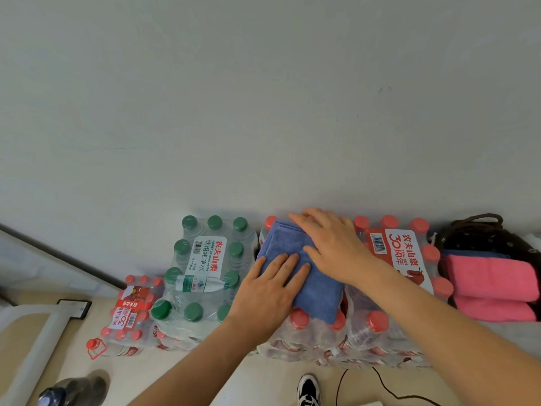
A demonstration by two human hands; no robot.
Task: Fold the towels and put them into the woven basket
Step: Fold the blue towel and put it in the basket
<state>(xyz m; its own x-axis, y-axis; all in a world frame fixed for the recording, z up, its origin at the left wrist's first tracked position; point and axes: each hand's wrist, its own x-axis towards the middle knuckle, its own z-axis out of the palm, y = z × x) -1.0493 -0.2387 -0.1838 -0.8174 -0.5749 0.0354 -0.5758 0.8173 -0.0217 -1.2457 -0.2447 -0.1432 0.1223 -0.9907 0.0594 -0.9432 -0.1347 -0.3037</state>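
At the near edge a black-and-white shoe (308, 389) stands on the pale floor beside a thin dark cable (389, 388). Just beyond, shrink-wrapped packs of water bottles sit on the floor against the wall. On the red-capped pack (310, 332) in the middle lies a blue towel (319, 291). It is folded into a neat rectangle of soft, nubbly cloth, with layered edges showing at its far left corner.

The left hand (269, 291) lies flat on the towel's near left part, fingers straight and slightly spread, pressing down and gripping nothing. The right hand (333, 244) is also flat and palm down. It covers the towel's far right part, with its fingers reaching towards the far edge, and grips nothing.

A green-capped pack (205, 259) stands just left of the towel, and a second red-capped pack with a red label (404, 253) touches it on the right. Farther right is a dark brown woven basket (474, 238). It holds folded pink towels (491, 273), with a strip of another blue towel (474, 254) behind them.
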